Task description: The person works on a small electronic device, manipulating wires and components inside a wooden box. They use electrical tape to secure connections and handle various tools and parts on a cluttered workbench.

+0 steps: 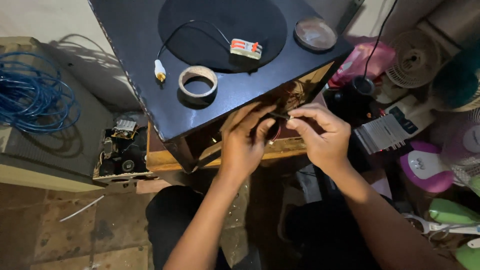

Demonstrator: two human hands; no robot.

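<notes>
From my remote seat I see both hands up against the open front edge of the black speaker box. My left hand has its fingers curled together, pinching what looks like a thin dark wire that runs across to my right hand, whose thumb and forefinger are closed on the other end of it. The wire sits between the two hands, just at the lip of the box, with a hint of red lead below it; the spot is dim, and I cannot tell exactly what it joins to.

My judgement is that the wiring is partway: the box's inside is open to view, and nothing on top of it has been fitted.

On the box lid I count one roll of tape, one black cable with a white and gold plug, one small connector block with orange levers, and one round lid or disc near the far corner. To the left lie one coil of blue cable and one exposed circuit board. To the right stand several small fans; I cannot count them surely.
</notes>
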